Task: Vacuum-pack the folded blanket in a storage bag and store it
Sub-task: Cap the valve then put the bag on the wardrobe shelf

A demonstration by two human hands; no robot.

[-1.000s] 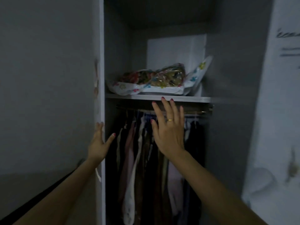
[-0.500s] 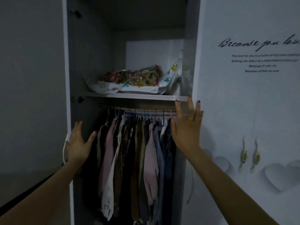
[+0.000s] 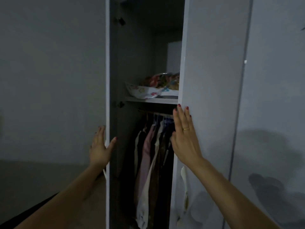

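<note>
The vacuum-packed blanket in its flower-printed storage bag [image 3: 155, 87] lies on the wardrobe's upper shelf [image 3: 153, 100], partly hidden behind the right door. My right hand [image 3: 184, 138] presses flat, fingers straight, on the front of the right door [image 3: 209, 96] near its edge. My left hand [image 3: 100, 147] rests on the left door [image 3: 52, 96] at its edge, fingers straight on the outer face and thumb on the inner side.
Several garments [image 3: 153, 154] hang from a rail under the shelf in the narrow gap between the doors. A white door handle [image 3: 184, 176] sits low on the right door. Another wardrobe panel [image 3: 272, 113] stands at the right.
Both doors have swung inward and the gap between them has narrowed. The right door now covers the right part of the bag. My hands have moved closer together with the doors.
</note>
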